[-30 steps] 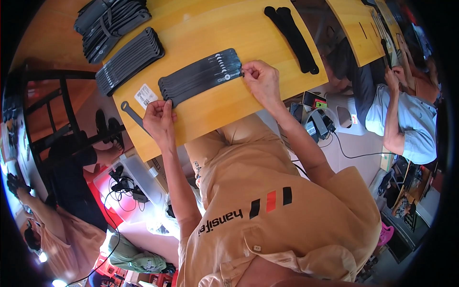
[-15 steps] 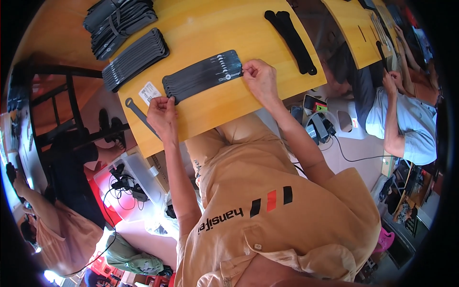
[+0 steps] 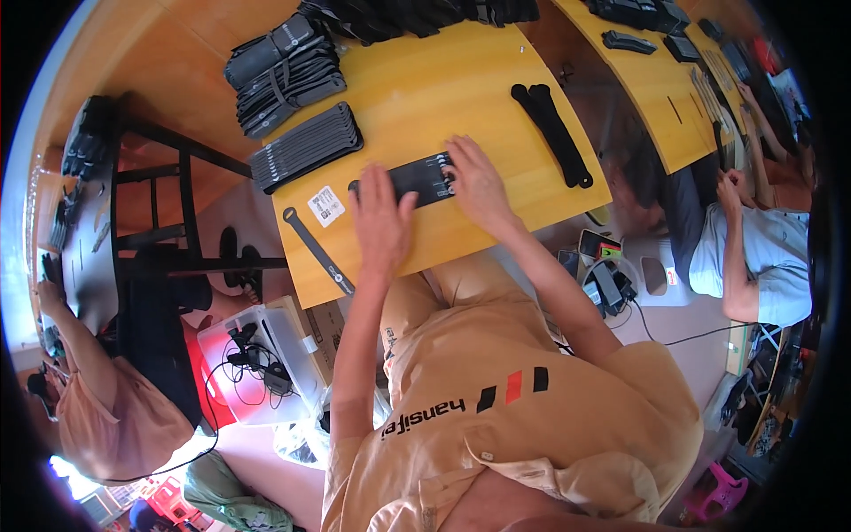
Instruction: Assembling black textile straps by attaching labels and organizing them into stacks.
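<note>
A fanned stack of flat black straps [image 3: 423, 181] with pale print lies on the yellow table in front of me. My left hand [image 3: 383, 217] is laid flat over the stack's left end, its fingers stretched out and hiding that end. Over the right end rests my right hand [image 3: 479, 188], fingers extended and the thumb at the stack's edge. Beside my left hand are a white printed label [image 3: 326, 206] and a single black strap [image 3: 317, 250] with a slotted, rounded end.
Another fanned stack of straps [image 3: 307, 147] sits at the left, with strapped black bundles [image 3: 291, 78] behind it. Long black strips [image 3: 553, 135] lie crossed at the right. More black bundles [image 3: 417, 16] line the far edge. People work at tables on both sides.
My fingers were pinching both ends of the stack; now both hands lie flat over it. The view has shifted, showing more of the table's far side.
</note>
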`<state>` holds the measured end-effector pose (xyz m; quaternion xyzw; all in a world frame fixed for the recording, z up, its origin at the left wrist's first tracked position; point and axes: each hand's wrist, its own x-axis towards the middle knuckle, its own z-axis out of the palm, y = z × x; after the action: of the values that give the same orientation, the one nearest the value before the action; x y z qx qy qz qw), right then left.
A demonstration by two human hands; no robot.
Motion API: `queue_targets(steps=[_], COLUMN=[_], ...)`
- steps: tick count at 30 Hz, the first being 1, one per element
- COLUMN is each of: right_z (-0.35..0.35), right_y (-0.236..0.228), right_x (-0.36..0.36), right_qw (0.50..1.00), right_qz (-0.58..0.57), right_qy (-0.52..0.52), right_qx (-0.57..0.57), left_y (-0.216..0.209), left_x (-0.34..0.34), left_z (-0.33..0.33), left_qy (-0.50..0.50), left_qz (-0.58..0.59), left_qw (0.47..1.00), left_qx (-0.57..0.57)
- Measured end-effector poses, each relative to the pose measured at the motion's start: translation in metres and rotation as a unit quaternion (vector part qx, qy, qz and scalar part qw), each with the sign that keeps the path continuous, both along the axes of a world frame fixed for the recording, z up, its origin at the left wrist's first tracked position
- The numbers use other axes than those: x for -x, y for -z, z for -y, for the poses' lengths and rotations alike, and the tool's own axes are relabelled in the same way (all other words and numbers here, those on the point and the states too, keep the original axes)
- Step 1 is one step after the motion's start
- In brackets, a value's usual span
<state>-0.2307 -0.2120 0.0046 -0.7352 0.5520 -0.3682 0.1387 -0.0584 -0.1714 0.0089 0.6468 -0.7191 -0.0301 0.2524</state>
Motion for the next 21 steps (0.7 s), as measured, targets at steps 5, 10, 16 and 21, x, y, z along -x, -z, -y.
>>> queue_targets(steps=[5,10,16,21], right_z=[0.005,0.005,0.004,0.001], right_y=[0.025,0.028,0.020,0.022], right_x=[-0.024,-0.026,-0.003,0.000], right_qw=[0.987,0.977,0.995,0.990], right_qz=[-0.160,-0.213,0.075,0.098], right_qy=[-0.023,0.002,0.035,0.055], right_qx=[0.022,-0.010,0.053,0.087], left_y=[0.022,0.026,0.010,0.015], left_x=[0.008,-0.001,-0.082,-0.139], left_z=[0.004,0.001,-0.035,-0.025], left_qy=[0.046,0.030,-0.137,-0.288], left_qz=[0.095,0.054,-0.124,-0.087], left_qw=[0.994,0.998,0.972,0.947], left_qx=[-0.018,-0.016,0.146,0.115])
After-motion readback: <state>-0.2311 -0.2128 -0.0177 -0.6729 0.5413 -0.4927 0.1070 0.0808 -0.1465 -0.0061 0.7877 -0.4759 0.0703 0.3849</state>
